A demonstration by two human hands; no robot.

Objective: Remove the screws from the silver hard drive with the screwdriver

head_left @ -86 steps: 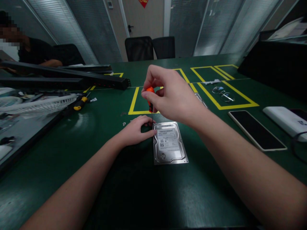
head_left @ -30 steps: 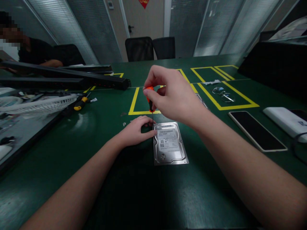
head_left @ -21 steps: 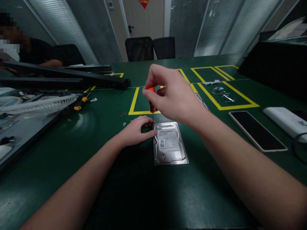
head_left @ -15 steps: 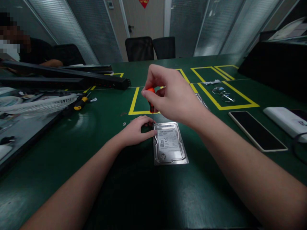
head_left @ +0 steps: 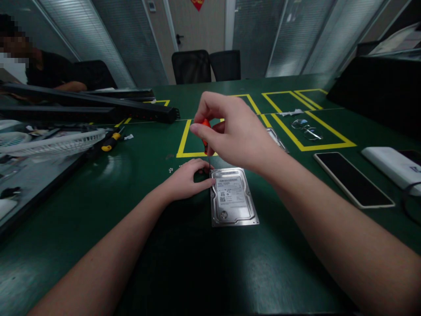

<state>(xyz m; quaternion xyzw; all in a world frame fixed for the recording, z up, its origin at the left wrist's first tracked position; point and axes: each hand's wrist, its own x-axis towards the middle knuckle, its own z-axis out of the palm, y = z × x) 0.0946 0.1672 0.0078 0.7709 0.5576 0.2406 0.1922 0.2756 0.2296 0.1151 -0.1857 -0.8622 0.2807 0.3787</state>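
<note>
A silver hard drive (head_left: 234,202) with a white label lies flat on the green table in front of me. My left hand (head_left: 186,181) grips its upper left side, the thumb on the edge and the fingers curled by the corner. Above that corner, my right hand (head_left: 237,129) is closed around the orange handle of a screwdriver (head_left: 205,145). The shaft points down, nearly upright, to the drive's upper left corner; the fingers partly hide the handle, and the tip's exact contact is too small to tell. Several tiny screws (head_left: 170,170) lie left of the drive.
A phone (head_left: 353,179), a white power bank (head_left: 391,169) and glasses (head_left: 307,130) lie to the right. Behind my right wrist is another metal part (head_left: 276,138). A yellow-black screwdriver (head_left: 112,142), black bars (head_left: 138,109) and a cluttered tray (head_left: 42,184) occupy the left. A person (head_left: 52,70) sits beyond.
My right hand and the screwdriver handle have shifted slightly left, and the handle leans a little more to the left. My left hand and the hard drive stay in place.
</note>
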